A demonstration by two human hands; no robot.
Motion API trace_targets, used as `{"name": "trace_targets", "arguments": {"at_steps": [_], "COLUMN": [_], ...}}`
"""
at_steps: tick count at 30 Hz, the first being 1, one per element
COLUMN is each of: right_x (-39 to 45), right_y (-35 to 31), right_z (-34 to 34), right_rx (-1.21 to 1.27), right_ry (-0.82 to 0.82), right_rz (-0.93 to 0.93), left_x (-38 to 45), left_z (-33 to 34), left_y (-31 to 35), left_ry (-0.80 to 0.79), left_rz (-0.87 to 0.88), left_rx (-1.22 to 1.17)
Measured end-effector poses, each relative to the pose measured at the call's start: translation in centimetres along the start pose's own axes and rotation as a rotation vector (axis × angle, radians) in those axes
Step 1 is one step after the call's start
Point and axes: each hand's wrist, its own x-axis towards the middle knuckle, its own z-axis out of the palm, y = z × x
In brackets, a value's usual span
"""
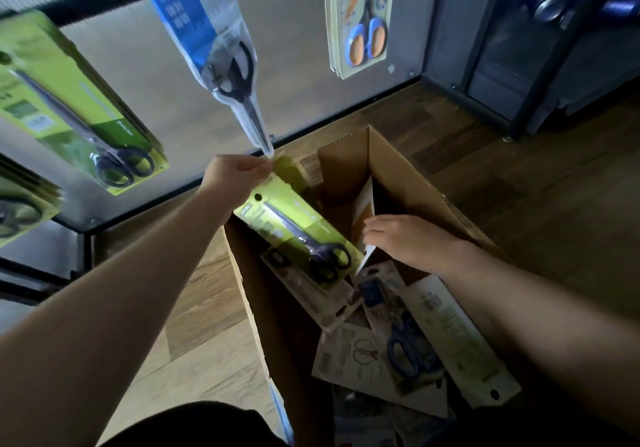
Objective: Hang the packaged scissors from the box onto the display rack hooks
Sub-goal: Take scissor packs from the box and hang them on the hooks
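Fingers [258, 169] pinch green scissors pack [298, 235] top | above box [394, 169]

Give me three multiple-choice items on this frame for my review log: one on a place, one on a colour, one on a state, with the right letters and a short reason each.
1. Where is the right hand?
A. inside the cardboard box
B. on a rack hook
C. flat on the floor

2. What colour is the card of the package that the left hand holds?
A. red
B. yellow-green
C. white

3. What is the left hand doing with the green scissors package?
A. pressing it flat with straight fingers
B. not touching it
C. pinching its top edge

Answers:
1 A: the hand reaches down between the box walls, at an upright package.
2 B: the card is yellow-green, like the packs hanging at the left.
3 C: the fingers close on the top edge, and the pack hangs tilted over the box.
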Motion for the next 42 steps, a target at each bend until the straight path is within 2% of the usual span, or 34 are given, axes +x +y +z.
{"name": "trace_targets", "arguments": {"at_steps": [3, 7, 9, 15, 19, 24, 27, 33, 37, 42], "right_x": [0.8, 1.1, 1.3, 3.0, 4.0, 4.9, 5.7, 7.7, 9.7, 12.7], "right_y": [0.2, 0.7, 0.6, -0.1, -2.1, -5.0, -6.3, -8.3, -9.8, -12.1], "right_z": [-1.7, -4.6, -5.9, -8.3, -9.0, -9.3, -10.6, -14.6, -17.8, -21.0], "right_rx": [0.038, 0.2, 0.242, 0.461, 0.767, 0.768, 0.818, 0.776, 0.808, 0.937], "right_ry": [0.121, 0.278, 0.375, 0.528, 0.645, 0.601, 0.64, 0.586, 0.61, 0.643], "right_rz": [0.034, 0.197, 0.218, 0.382, 0.456, 0.432, 0.369, 0.224, 0.175, 0.084], "left_x": [0.4, -0.3, -0.9, -2.4, -3.8, -4.5, -5.2, -5.6, -5.6, -5.9], "left_z": [-1.3, -2.4, -2.6, -3.8, -4.0, -5.0, -5.7, -7.7, -10.4, -13.9], "left_y": [0.3, 1.1, 1.7, 3.2, 3.5, 3.9, 5.0, 7.0, 7.7, 7.5], "left_ry": [0.128, 0.195, 0.237, 0.329, 0.345, 0.349, 0.331, 0.45, 0.527, 0.6], "left_rz": [0.097, 0.292, 0.368, 0.502, 0.55, 0.469, 0.388, 0.274, 0.181, 0.285], "left_rx": [0.123, 0.307, 0.357, 0.391, 0.333, 0.22, 0.076, -0.092, -0.224, -0.333]}}
